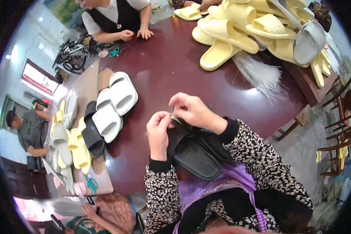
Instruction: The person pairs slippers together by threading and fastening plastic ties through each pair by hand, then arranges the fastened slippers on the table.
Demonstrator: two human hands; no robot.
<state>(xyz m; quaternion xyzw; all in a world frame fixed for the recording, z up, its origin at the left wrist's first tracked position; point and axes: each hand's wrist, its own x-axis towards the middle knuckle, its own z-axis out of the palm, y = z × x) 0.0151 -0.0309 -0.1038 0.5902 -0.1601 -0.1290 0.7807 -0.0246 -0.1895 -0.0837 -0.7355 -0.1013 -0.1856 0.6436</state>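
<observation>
A pair of black slippers point(197, 158) rests at the table's near edge, against my purple checked apron point(218, 183). Over their far end my left hand point(158, 130) is closed, thumb against fingertips. Close beside it, my right hand point(197, 113) is closed too, its thumb and forefinger pinched together. A small pale sliver shows between the fingertips of both hands, too small to name. Left of my hands, several white slippers point(112, 107) lie in a row on the table, with black slippers point(91, 130) next to them.
A heap of yellow slippers point(226, 33) with a grey slipper point(310, 43) covers the far right. Thin clear strands point(261, 74) lie below it. Blue-handled scissors point(91, 183) sit at left. A person point(117, 19) works across the red table point(160, 74); others sit left. Wooden chairs point(341, 113) stand right.
</observation>
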